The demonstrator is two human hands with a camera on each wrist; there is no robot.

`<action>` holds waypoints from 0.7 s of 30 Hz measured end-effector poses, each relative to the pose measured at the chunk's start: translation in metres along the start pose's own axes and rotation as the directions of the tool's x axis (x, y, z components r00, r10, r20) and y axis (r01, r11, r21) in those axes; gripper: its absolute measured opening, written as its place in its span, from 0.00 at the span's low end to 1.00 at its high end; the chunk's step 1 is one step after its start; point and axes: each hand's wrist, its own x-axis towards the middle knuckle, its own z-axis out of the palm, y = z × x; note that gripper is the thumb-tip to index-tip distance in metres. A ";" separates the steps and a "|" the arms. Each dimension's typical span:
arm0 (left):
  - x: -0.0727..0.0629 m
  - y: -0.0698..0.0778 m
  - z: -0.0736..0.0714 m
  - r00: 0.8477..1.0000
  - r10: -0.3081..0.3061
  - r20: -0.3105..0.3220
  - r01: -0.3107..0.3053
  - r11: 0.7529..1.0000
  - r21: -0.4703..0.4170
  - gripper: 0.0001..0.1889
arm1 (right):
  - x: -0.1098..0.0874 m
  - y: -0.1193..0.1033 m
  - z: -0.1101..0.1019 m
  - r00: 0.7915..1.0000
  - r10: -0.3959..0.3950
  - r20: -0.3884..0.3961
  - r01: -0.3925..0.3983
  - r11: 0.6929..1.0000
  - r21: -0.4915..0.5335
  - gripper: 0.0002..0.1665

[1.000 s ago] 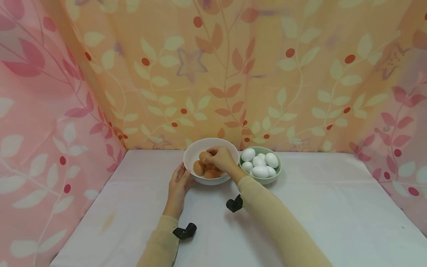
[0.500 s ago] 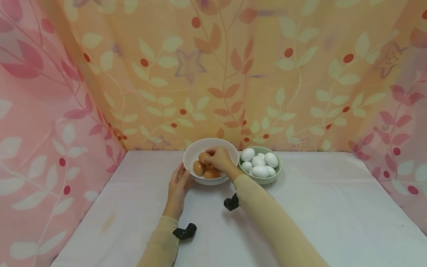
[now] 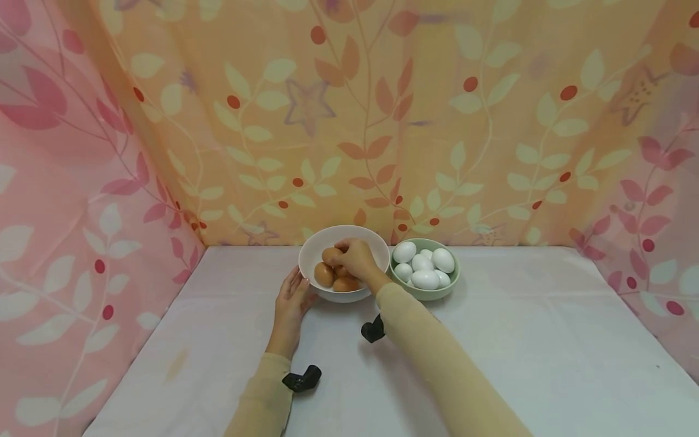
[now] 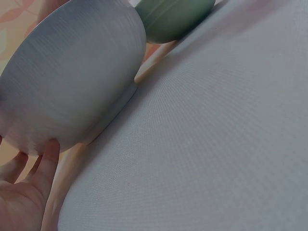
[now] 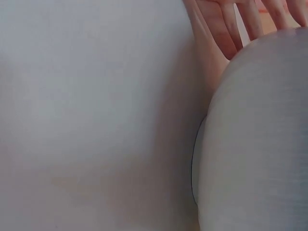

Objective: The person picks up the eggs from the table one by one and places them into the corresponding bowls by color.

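In the head view, a white bowl (image 3: pixel 310 249) holds several brown eggs (image 3: pixel 324 275). My right hand (image 3: pixel 357 258) reaches into it from the right and pinches one brown egg (image 3: pixel 330 255) above the others; part of that egg is behind the fingers. My left hand (image 3: pixel 289 303) rests against the bowl's left outer side. The left wrist view shows its thumb and fingertips touching the bowl wall (image 4: pixel 77 72) from outside, with the fingers extended. The right wrist view has the bowl's outer side (image 5: pixel 255 134) and the left fingers (image 5: pixel 250 19) against it; the right hand is out of that view.
A green bowl (image 3: pixel 455 276) with several white eggs (image 3: pixel 425 279) stands right beside the white bowl. Both are on a white-covered table (image 3: pixel 546 340). A patterned orange curtain (image 3: pixel 437 121) hangs close behind, with pink curtain panels (image 3: pixel 54 243) at the sides.
The right forearm has shifted slightly left, while the right hand stays at the same egg. The left hand remains on the bowl. The whole scene drifts a little with the head.
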 end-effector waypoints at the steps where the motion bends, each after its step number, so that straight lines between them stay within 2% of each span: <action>1: 0.000 0.000 0.000 1.000 0.002 0.001 -0.002 1.000 -0.001 0.30 | 0.000 0.000 0.001 1.000 -0.006 -0.003 0.006 1.000 -0.001 0.24; 8: -0.001 0.000 -0.002 1.000 -0.006 0.001 0.006 1.000 0.001 0.29 | -0.001 -0.002 0.006 0.999 -0.046 0.019 0.047 0.998 -0.045 0.25; 12: -0.001 0.001 -0.002 1.000 -0.011 0.005 0.011 1.000 0.016 0.29 | -0.002 -0.004 0.008 0.999 -0.038 0.029 0.039 0.999 -0.028 0.25; 21: -0.002 0.001 0.000 1.000 -0.006 0.006 0.006 1.000 0.000 0.28 | -0.003 -0.005 0.010 0.998 -0.004 0.060 0.009 0.996 -0.092 0.23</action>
